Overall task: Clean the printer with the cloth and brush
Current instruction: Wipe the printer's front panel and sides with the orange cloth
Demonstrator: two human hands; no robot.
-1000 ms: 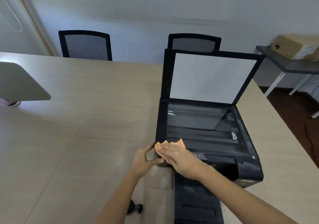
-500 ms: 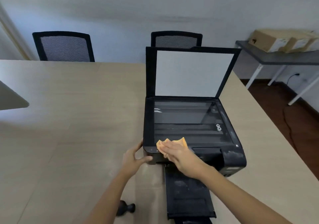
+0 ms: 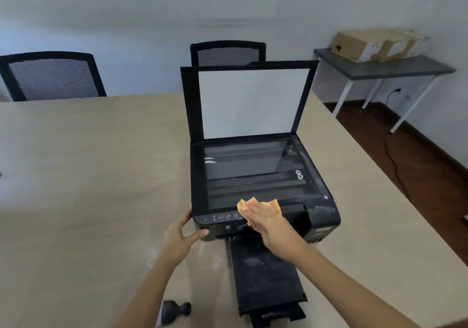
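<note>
A black printer (image 3: 255,176) stands on the beige table (image 3: 88,188), its scanner lid (image 3: 250,102) raised and its dusty paper tray (image 3: 266,274) pulled out toward me. My right hand (image 3: 268,221) lies flat on an orange cloth (image 3: 255,205), pressing it onto the front edge of the scanner bed beside the control buttons. My left hand (image 3: 181,235) grips the printer's front left corner, thumb on the front face. A black brush handle (image 3: 174,311) lies on the table by my left forearm, its bristles hidden.
Two black mesh chairs (image 3: 50,76) (image 3: 228,53) stand behind the table. A grey side table (image 3: 385,67) carrying cardboard boxes (image 3: 377,45) is at the back right, with a black cable (image 3: 392,155) trailing across the dark floor.
My right hand slid the cloth rightward along the printer's front edge, uncovering the control buttons. My head turned right, so the scene shifted left. The left hand stays on the corner.
</note>
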